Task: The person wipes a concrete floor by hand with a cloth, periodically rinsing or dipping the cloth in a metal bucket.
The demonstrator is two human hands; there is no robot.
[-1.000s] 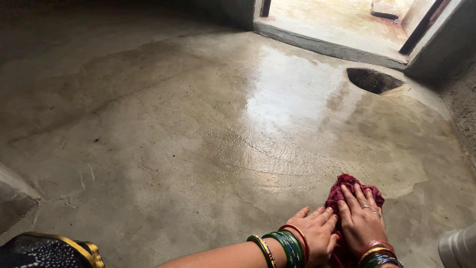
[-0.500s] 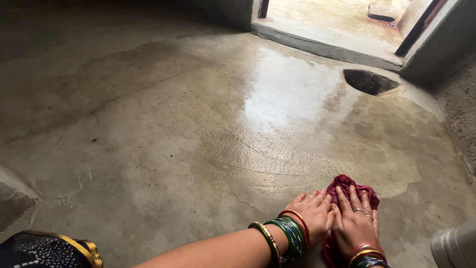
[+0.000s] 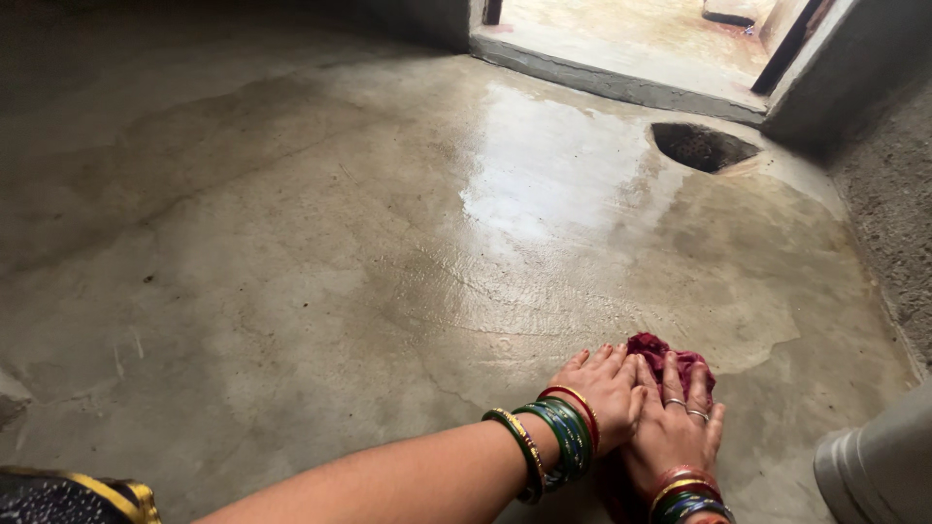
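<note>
Both hands flat on a rag
Left hand and right hand, fingers spread, press the maroon rag onto the wet floor, gripping nothing.

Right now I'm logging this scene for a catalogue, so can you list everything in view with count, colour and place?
floor: one, grey concrete, wet and shiny toward the doorway
cloth: one, dark red, bunched on the floor under both hands
drain hole: one, dark, in the floor near the right wall
door sill: one, grey, raised strip at the top
wall: one, rough grey, right side
pale object: one, off-white, bottom right corner, kind unclear
garment: one, black with yellow edge, bottom left
bangles: several, green, red and gold, on both wrists
rings: two, silver, on right fingers
left hand: flat, pressing the cloth
right hand: flat, pressing the cloth
</note>
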